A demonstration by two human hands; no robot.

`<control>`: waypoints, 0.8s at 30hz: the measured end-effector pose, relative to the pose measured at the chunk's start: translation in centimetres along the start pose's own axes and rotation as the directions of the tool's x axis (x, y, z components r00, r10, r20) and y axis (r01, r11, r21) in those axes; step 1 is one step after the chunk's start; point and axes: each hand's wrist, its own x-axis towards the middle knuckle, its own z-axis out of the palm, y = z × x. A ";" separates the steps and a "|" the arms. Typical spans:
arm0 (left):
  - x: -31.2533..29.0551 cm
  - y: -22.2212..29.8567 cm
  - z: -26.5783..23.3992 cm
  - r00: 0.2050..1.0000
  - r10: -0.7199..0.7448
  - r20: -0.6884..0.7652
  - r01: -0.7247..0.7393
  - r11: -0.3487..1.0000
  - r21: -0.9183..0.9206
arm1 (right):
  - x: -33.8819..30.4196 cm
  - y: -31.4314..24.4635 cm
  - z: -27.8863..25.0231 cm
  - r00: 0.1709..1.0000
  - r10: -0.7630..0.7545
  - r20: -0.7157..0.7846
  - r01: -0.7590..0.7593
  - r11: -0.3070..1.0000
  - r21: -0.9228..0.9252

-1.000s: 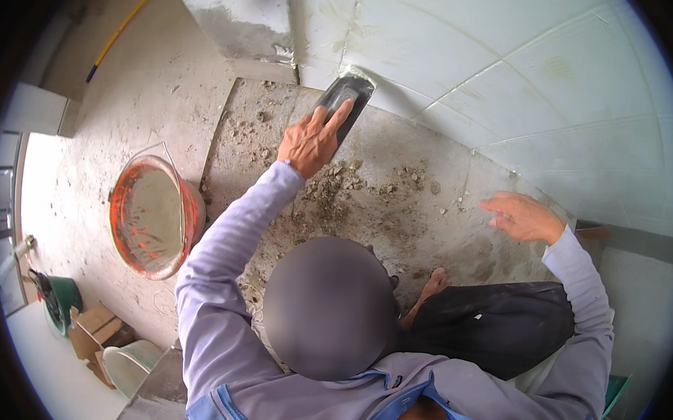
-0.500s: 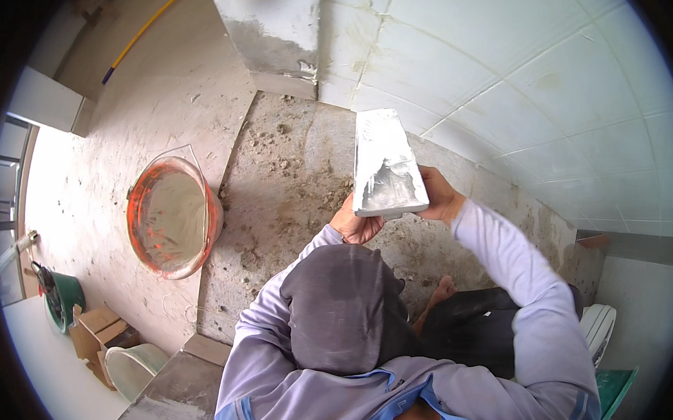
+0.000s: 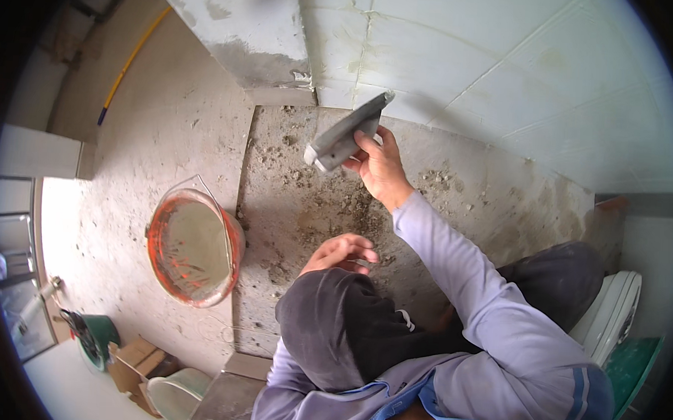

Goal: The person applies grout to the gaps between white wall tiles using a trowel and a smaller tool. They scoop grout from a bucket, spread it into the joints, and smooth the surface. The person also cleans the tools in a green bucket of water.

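Note:
In my right hand [image 3: 381,174] is a grey metal plastering trowel [image 3: 349,132], tilted steeply so that I see it mostly from its edge and back. Fingers and thumb close around it, and pale plaster clings to its end. The trowel is in front of the tiled wall [image 3: 448,57]; whether it touches cannot be told. My left hand [image 3: 340,253] is lower down, above my knee, with its fingers apart and nothing in them. To its left stands an orange-rimmed bucket [image 3: 194,246] of pale wet plaster, its wire handle raised.
Crumbs of rubble [image 3: 293,174] lie on the rough floor before the wall. A yellow pole [image 3: 135,62] lies at the far left. At the lower left are a dark green bucket [image 3: 98,342], a cardboard box [image 3: 136,363] and a pale tub [image 3: 178,395]. A white lidded object [image 3: 610,316] stands at right.
The trowel has gone from lying flat, plaster-covered face up between both hands, to a steep tilt nearer the wall. My left hand has let go and drawn back; the view has shifted.

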 end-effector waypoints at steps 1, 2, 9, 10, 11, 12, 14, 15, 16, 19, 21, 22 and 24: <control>-1.8 1.7 0.7 0.994 0.053 -0.091 -0.052 0.999 0.016 | 0.7 0.6 0.4 0.998 -0.031 -0.052 0.032 0.999 0.017; -3.5 3.3 1.3 0.977 0.113 -0.183 -0.108 0.993 0.039 | 1.5 1.1 0.8 0.993 -0.058 -0.099 0.061 0.998 0.031; -10.0 12.8 9.8 0.757 0.651 -0.055 -0.452 0.583 0.675 | 6.6 3.2 5.0 0.963 -0.163 -0.215 0.213 0.949 0.234; -10.1 13.4 11.0 0.800 0.600 0.023 -0.426 0.541 0.725 | 6.7 2.6 5.9 0.965 -0.166 -0.202 0.219 0.936 0.275; -10.2 13.9 11.9 0.837 0.539 0.099 -0.408 0.492 0.769 | 6.5 1.6 6.5 0.967 -0.174 -0.189 0.227 0.922 0.314; -9.9 14.9 12.1 0.862 0.438 0.253 -0.398 0.279 0.874 | 5.2 0.3 7.2 0.982 -0.148 -0.115 0.176 0.939 0.296; -9.9 15.7 13.8 0.894 0.319 0.314 -0.359 0.092 0.929 | 3.7 -0.4 7.4 0.995 -0.078 0.069 0.059 0.969 0.241; -10.2 15.6 14.2 0.903 0.265 0.337 -0.350 0.000 0.937 | 2.4 -0.3 7.6 0.985 -0.057 0.160 0.028 0.983 0.182; -10.3 15.0 14.7 0.893 0.265 0.363 -0.387 0.044 0.921 | 0.9 -0.2 7.7 0.982 -0.053 0.181 0.011 0.974 0.227; -9.6 13.8 16.8 0.803 0.217 0.555 -0.595 0.246 0.765 | -1.5 -0.4 6.1 0.991 -0.032 0.126 -0.013 0.940 0.340; -8.4 12.4 17.9 0.823 0.068 0.564 -0.564 0.209 0.799 | -0.2 -0.2 5.0 0.996 -0.052 -0.079 0.071 0.964 0.256; -8.0 12.0 18.5 0.832 -0.009 0.555 -0.544 0.186 0.818 | 0.4 -0.2 5.0 0.980 -0.109 -0.166 0.142 0.968 0.208; -7.4 11.7 19.2 0.900 -0.034 0.434 -0.432 0.051 0.900 | 2.1 0.6 4.2 0.931 -0.257 -0.259 0.255 0.966 -0.043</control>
